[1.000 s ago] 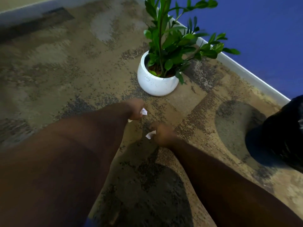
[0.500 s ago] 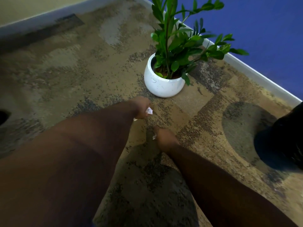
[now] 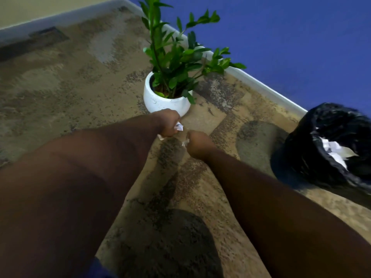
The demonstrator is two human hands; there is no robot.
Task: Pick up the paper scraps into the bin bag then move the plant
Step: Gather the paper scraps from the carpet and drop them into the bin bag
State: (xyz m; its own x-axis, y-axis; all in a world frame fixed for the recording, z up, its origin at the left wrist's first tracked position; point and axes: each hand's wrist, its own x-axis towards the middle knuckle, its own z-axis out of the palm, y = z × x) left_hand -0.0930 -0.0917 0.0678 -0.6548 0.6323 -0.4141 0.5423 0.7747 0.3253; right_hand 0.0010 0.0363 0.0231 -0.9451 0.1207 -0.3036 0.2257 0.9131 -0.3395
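My left hand [image 3: 169,123] is a fist closed on white paper scraps [image 3: 179,126] that stick out of it, just in front of the white pot [image 3: 160,101] of the green plant [image 3: 176,59]. My right hand [image 3: 197,145] is also closed, with a small white scrap [image 3: 185,143] showing at its fingers. The two fists are close together above the carpet. A black bin bag [image 3: 329,145] stands open at the right, with white paper [image 3: 333,152] inside it.
Patterned brown carpet [image 3: 70,93] covers the floor. A white skirting board [image 3: 261,85] runs under a blue wall [image 3: 291,37] behind the plant and bag. A beige wall with skirting lies at the top left.
The view has swung right, bringing the bin bag and the paper inside it into sight. Both fists have come up off the carpet and closer to the pot, still holding scraps.
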